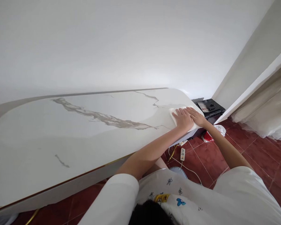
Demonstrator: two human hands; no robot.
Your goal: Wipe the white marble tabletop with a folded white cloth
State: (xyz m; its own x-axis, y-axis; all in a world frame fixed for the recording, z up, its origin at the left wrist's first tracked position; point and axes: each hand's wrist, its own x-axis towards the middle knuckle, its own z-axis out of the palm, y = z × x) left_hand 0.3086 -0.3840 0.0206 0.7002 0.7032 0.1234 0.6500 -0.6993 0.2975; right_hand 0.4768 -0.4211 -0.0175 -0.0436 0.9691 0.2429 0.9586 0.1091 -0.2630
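Observation:
A white cloth (173, 112) lies on the right end of a white marble table (84, 125) with grey veins. My left hand (184, 118) presses flat on the cloth, fingers stretched out. Beside it, my right hand (196, 116) also rests flat on the cloth near the table's rounded edge, fingers together and extended. Both arms reach out from white sleeves at the bottom of the view.
A black case (209, 107) sits on the floor past the table's right end. A power strip (182, 154) with a white cable and a red-and-white bag (213, 133) lie on the red tile floor. Plastic-wrapped fabric (269, 118) fills the right. A white wall stands behind.

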